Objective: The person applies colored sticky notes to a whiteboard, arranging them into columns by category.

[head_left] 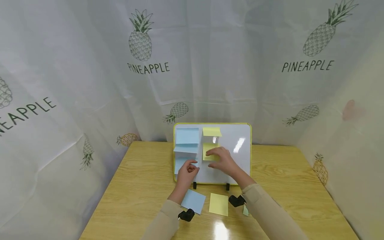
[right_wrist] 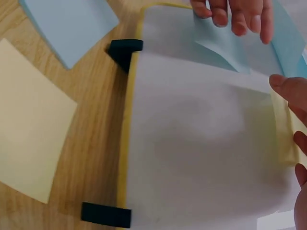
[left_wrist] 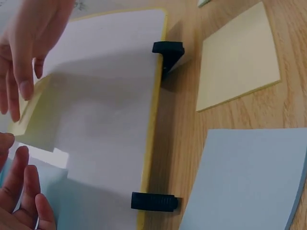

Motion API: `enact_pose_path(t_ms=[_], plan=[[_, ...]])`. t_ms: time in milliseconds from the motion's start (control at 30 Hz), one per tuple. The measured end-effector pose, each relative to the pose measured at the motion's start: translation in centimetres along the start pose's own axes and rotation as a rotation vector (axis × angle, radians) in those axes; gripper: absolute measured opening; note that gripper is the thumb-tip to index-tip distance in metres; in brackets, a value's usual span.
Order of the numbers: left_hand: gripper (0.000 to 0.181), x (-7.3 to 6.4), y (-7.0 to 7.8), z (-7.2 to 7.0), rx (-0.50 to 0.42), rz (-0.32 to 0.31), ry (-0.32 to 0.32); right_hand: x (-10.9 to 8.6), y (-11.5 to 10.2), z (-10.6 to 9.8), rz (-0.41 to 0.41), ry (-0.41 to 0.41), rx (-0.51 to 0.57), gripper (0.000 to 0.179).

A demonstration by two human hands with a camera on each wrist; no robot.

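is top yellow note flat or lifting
Lifting: in the head view, the top yellow note juts from the whiteboard along its lower edge.

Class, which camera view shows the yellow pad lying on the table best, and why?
The left wrist view: the yellow pad appears large there, with all its corners in frame. The head view shows it whole but small; the right wrist view cuts it off at the left edge.

In the head view I catch only a sliver of green paper (head_left: pixel 245 210) past the right sleeve (head_left: pixel 271 213), and the right grip (head_left: pixel 224 161) covers part of the lower yellow note (head_left: pixel 210 146)
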State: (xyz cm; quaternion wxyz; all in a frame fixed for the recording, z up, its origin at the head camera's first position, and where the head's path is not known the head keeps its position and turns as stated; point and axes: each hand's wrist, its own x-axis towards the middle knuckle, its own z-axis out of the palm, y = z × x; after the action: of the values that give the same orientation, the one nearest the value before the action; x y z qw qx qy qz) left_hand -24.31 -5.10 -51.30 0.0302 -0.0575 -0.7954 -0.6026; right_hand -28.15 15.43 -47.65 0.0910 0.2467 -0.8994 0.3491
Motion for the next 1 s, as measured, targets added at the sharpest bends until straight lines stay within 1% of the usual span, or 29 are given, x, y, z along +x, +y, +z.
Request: enact_pose_path(t_ms=[133, 267, 467, 533, 667, 800, 933, 1000], plan=[[0.023, -0.1, -0.2, 0.0, 0.047, 0.020, -0.035, -1.2, 0.1, 0.3, -0.022, -0.009, 0.001, 0.041], [0.025, -0.5, -0.6, 0.1, 0.089, 0.051, -0.086, -2.5, 0.3, 0.7, -0.048, -0.006, 0.010, 0.041], [0.030, -1.6, -1.0, 0.2, 0.122, 0.087, -0.164, -4.7, 0.9, 1.4, -0.092, 0.018, -0.003, 0.039], [0.032, -2.0, -1.2, 0.3, 0.125, 0.093, -0.191, -5.5, 1.2, 1.8, -0.092, 0.022, 0.006, 0.038], [0.036, -2.9, -1.6, 0.7, 0.140, 0.113, -0.253, -7.2, 1.9, 2.5, -0.083, -0.009, 0.006, 0.036], [0.037, -3.7, -2.1, 1.1, 0.179, 0.124, -0.300, -8.8, 2.6, 3.3, -0.085, -0.046, -0.002, 0.035], [0.037, -4.3, -2.6, 1.5, 0.211, 0.121, -0.334, -10.2, 2.9, 3.9, -0.121, -0.039, -0.014, 0.036], [0.039, -4.6, -3.0, 1.8, 0.220, 0.105, -0.362, -11.0, 3.0, 4.1, -0.125, -0.044, -0.014, 0.035]])
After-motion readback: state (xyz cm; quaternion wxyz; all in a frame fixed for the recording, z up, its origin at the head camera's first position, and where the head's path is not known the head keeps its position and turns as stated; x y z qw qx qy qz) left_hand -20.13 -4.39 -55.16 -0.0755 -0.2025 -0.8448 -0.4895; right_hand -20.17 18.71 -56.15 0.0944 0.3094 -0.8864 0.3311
